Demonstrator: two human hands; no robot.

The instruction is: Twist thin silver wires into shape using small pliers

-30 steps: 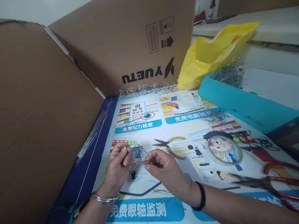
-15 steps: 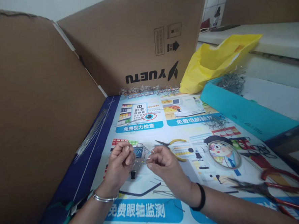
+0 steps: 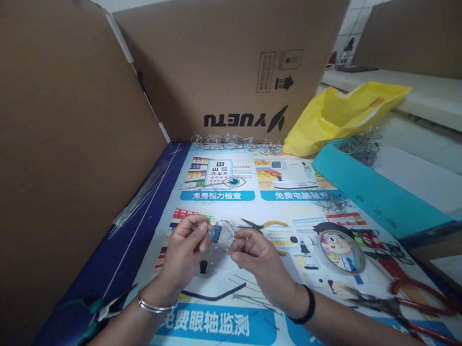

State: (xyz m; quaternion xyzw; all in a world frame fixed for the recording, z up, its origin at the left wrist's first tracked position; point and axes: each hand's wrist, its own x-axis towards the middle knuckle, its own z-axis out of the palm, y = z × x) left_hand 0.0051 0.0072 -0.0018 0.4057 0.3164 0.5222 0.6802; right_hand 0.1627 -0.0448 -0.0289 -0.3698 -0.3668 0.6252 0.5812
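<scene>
Thin silvery wire (image 3: pixel 229 230), bent into a small tangled shape, is pinched between the thumb and fingers of my right hand (image 3: pixel 253 250). Facing it on the left, my left hand (image 3: pixel 188 246) has its thumb pressed to its curled fingers, with fine wire running close to the fingertips. The exact form of the wire piece is too fine to make out. Just behind my right hand lie yellow-handled pliers (image 3: pixel 263 225), partly hidden by it. Several loose wires (image 3: pixel 254 299) rest on the printed sheet (image 3: pixel 226 345) below my hands.
Cardboard walls (image 3: pixel 162 78) stand left and behind. Straight wires (image 3: pixel 138 199) lie at left, near teal-handled cutters (image 3: pixel 91 317). Red-handled scissors (image 3: pixel 399 303), a clear ring (image 3: pixel 342 251) and a wire pile (image 3: pixel 330 203) are on the right. Beyond are a yellow bag (image 3: pixel 341 116) and a turquoise box (image 3: pixel 373 190).
The camera view has shifted and tilted slightly. Both hands keep their pinched pose around the wire, and the left fingers have turned a little.
</scene>
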